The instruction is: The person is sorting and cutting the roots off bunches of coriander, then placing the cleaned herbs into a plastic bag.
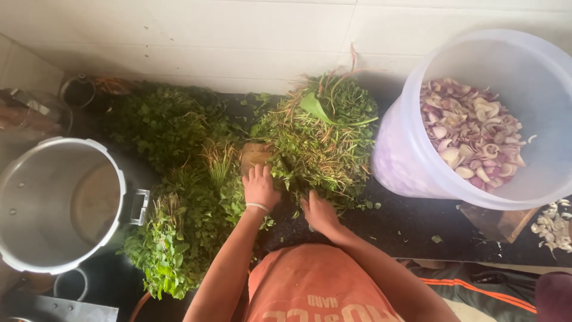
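A heap of leafy greens (319,140) is piled on the dark counter (411,226), against the tiled wall (238,42). The left hand (259,186) is laid flat, fingers spread, at the heap's left edge, beside a wooden board (255,155) half buried under the leaves. The right hand (319,213) is pressed into the heap's lower edge; its fingers are hidden among the stems, so its grip cannot be told. More bunches of herbs (179,197) lie to the left, next to a steel pot (56,203). A plastic bucket (411,155) of sliced onions (473,134) stands to the right.
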